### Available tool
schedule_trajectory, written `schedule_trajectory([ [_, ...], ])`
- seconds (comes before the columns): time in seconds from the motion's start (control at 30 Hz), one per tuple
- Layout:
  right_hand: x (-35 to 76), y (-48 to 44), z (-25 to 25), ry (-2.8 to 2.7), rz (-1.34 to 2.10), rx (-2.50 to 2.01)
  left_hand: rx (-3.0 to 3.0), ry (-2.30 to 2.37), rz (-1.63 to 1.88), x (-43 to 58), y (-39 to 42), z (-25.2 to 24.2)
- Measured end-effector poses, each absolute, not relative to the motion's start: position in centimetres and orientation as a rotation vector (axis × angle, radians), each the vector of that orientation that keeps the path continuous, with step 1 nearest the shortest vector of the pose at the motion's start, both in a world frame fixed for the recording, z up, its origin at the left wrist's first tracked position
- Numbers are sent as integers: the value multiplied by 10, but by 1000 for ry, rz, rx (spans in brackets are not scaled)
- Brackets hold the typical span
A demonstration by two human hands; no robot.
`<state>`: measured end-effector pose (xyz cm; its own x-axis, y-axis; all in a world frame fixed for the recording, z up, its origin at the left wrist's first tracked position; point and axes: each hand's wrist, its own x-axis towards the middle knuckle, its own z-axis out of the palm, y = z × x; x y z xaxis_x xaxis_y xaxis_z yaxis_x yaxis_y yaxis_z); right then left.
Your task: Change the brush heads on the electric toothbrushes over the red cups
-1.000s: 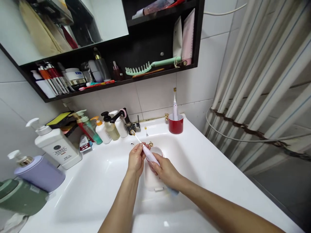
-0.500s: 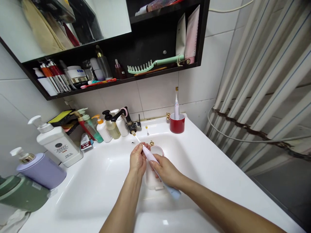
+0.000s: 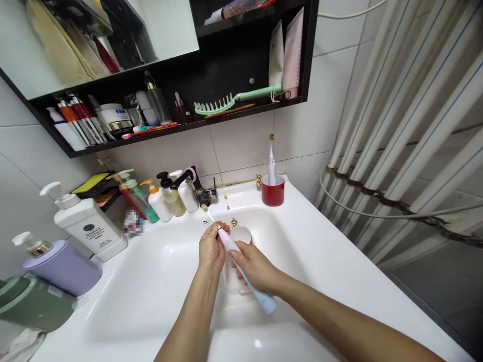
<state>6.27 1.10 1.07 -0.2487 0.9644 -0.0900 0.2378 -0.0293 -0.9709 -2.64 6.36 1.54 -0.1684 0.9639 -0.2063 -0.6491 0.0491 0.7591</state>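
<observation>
While both hands hold the toothbrush, its blue end (lower now) shows.

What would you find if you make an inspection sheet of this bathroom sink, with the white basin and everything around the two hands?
Surface: white ceramic washbasin; wetness cannot be told.
Job's things: pink-and-pale-blue electric toothbrush, tilted across the basin; white cup with red inside, behind the hands.
Clutter: tall white pump bottle, lilac pump bottle; red cup on the back ledge, holding an upright pale pink toothbrush.
Hands: left hand pinches the toothbrush near its neck; right hand grips its handle.
Cables: thin white cable at right, apart from the hands.
Surroundings: white tiled wall, striped shower curtain, black wall shelf with mint-green comb.
</observation>
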Motion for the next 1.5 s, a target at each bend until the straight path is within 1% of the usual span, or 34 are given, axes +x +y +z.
schedule_trajectory([
  [0.07, 63, 11, 12, -1555, 1368, -1296, 462, 902, 1519, -26, 64, 16],
  [0.17, 63, 11, 13, -1640, 1148, -1327, 453, 905, 1522, -26, 64, 16],
  [0.2, 62, 11, 14, -1645, 1128, -1333, 449, 904, 1523, -26, 64, 16],
  [0.37, 62, 11, 14, -1472, 1509, -1280, 420, 911, 1512, -26, 65, 14],
  [0.4, 63, 11, 13, -1480, 1498, -1282, 417, 914, 1512, -26, 65, 14],
  [0.5, 63, 10, 10, -1603, 1235, -1356, 418, 914, 1521, -27, 66, 14],
  [0.57, 63, 10, 9, -1643, 1160, -1369, 417, 911, 1525, -27, 66, 14],
  [0.73, 64, 11, 10, -1551, 1402, -1312, 407, 900, 1521, -26, 66, 12],
  [1.0, 61, -2, 0, -1599, 1477, -1274, 456, 942, 1606, -49, 78, 21],
  [1.2, 64, 2, 8, -1521, 1352, -1247, 795, 1203, 1326, -43, 88, 11],
  [1.33, 71, 8, 15, -1504, 1338, -1223, 929, 1413, 1202, -36, 120, 8],
  [1.5, 80, 18, 17, -1346, 1309, -1241, 1162, 1666, 950, -34, 159, 11],
])
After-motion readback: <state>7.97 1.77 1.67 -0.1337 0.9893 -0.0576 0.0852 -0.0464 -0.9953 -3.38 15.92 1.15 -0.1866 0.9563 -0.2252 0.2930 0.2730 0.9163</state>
